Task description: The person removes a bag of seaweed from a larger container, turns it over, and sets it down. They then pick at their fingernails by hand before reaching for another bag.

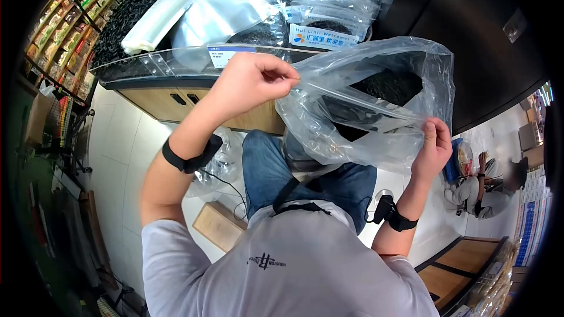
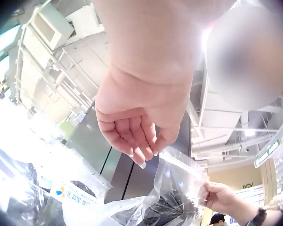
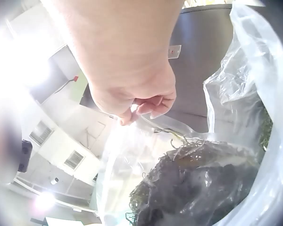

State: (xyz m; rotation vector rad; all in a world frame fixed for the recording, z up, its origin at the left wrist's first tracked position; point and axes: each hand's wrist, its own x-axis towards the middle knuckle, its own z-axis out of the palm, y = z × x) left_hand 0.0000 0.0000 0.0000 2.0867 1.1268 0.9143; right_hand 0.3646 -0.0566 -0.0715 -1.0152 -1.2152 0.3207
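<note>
My left hand (image 1: pixel 258 82) pinches one top corner of a clear zip-top bag (image 1: pixel 358 104) between thumb and fingertips. At the other end of its zip strip, my right hand (image 1: pixel 433 147) grips the edge, so the strip runs taut between the two. Under and around it spreads a larger clear plastic bag (image 1: pixel 439 67), its mouth wide, with dark dried strands (image 1: pixel 390 87) inside. The right wrist view shows a mass of dark, thin strands (image 3: pixel 193 183) through the film below my right hand. In the left wrist view, the zip-top bag (image 2: pixel 172 176) hangs below my left fingertips.
Ahead stands a display counter (image 1: pixel 188 79) holding loose dark dried goods (image 1: pixel 111 29), flat clear bags (image 1: pixel 217 17) and several filled, labelled packs (image 1: pixel 323 34). A dark cabinet (image 1: pixel 493 53) is at right. A wooden box (image 1: pixel 218 226) lies on the floor; another person (image 1: pixel 493 194) is far right.
</note>
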